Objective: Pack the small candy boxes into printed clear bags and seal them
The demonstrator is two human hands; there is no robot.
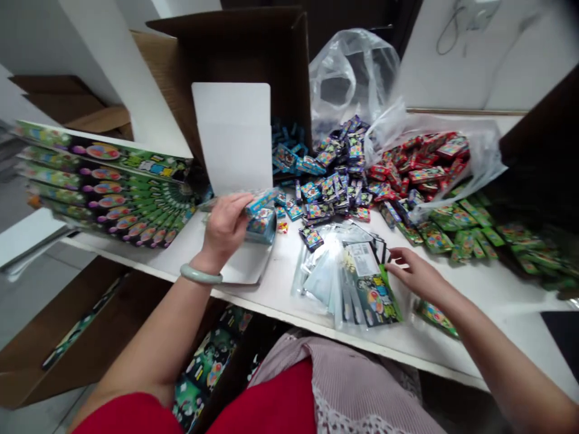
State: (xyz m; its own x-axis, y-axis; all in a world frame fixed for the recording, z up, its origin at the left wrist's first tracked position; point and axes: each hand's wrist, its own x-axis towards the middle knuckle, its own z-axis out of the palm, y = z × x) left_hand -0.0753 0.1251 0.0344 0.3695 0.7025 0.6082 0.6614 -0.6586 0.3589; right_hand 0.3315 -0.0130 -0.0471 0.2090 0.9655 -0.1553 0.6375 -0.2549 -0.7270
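Note:
My left hand [225, 228], a pale green bangle at its wrist, is closed around a clear packet with a small blue box [261, 203] showing at its end. It is above an open white carton [235, 141] with its lid raised; blue packets [261, 229] lie at the carton's right side. My right hand [409, 268] reaches to the right edge of a fanned stack of clear bags with printed cards [368, 292]. Its thumb and forefinger are apart beside the stack; whether they touch a bag's edge I cannot tell. A green packet [436, 316] lies under my right forearm.
Small purple boxes [332, 187], red boxes [425, 160] in a clear plastic bag [486, 154] and green boxes [470, 226] are heaped along the table. Behind stands a brown cardboard box [244, 45]. Stacked printed cartons [122, 193] stand left; another cardboard box [90, 325] sits below.

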